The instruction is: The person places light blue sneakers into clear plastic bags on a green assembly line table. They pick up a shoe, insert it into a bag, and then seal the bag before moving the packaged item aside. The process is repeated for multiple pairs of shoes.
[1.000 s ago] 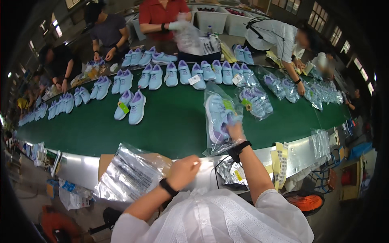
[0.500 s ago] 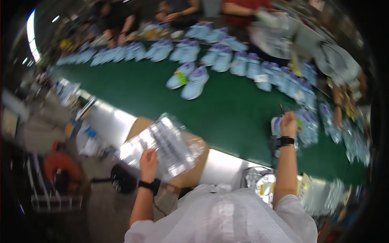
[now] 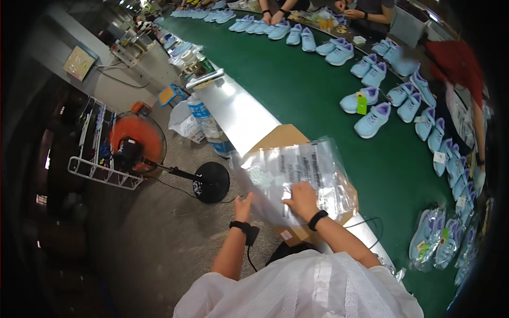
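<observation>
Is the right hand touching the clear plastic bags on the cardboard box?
Touching. In the head view the right hand lies flat on the clear plastic bags, fingers pressed onto the film with no gap showing.

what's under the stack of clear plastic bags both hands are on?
A brown cardboard box beside the green conveyor belt; the clear plastic bags under the left hand and right hand hide its contents.
</observation>
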{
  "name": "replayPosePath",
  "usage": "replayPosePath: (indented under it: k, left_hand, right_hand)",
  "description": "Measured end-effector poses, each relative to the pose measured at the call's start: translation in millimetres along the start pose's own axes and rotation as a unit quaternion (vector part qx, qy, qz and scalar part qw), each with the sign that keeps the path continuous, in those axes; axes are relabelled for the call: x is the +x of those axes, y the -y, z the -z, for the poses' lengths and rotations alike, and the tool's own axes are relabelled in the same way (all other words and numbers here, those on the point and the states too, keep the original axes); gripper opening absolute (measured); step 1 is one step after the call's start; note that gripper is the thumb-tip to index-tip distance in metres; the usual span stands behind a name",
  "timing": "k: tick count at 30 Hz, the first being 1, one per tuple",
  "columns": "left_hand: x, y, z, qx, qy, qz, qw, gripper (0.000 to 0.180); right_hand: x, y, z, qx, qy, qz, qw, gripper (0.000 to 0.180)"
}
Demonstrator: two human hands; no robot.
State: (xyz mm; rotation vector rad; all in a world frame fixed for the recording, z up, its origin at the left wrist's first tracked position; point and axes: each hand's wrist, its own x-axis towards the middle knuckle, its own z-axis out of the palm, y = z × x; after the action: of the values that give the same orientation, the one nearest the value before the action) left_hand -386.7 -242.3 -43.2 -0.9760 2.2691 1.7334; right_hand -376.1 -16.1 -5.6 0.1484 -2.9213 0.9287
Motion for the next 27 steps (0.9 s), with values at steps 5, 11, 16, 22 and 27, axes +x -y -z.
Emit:
replayPosePath:
  k: [5, 11, 16, 22, 27]
  left_hand:
    - [6.8, -3.8, 31.9, 0.001, 0.129, 0.040, 0.991, 0.057]
    - [30.7, 18.0, 2.7, -0.020, 0.131, -0.070, 0.989, 0.042]
    - [38.1, 14.2, -2.9, -0.006, 0.124, -0.087, 0.988, 0.017]
    - [-5.6, -31.0, 7.8, -0.213, 0.207, -0.071, 0.952, 0.013]
    - [-10.8, -74.9, -2.8, -0.327, 0.369, 0.153, 0.857, 0.024]
  right_hand:
    - [-0.9, -43.9, -7.6, -0.070, -0.029, -0.034, 0.997, 0.010]
    - [13.1, 4.9, 23.8, -0.072, -0.011, 0.011, 0.997, 0.018]
    - [13.5, 19.7, -27.4, -0.046, 0.008, 0.002, 0.999, 0.020]
    - [19.0, -12.3, -16.4, 0.002, 0.009, -0.049, 0.999, 0.013]
    - [16.6, -13.5, 1.0, 0.122, 0.084, -0.015, 0.989, 0.018]
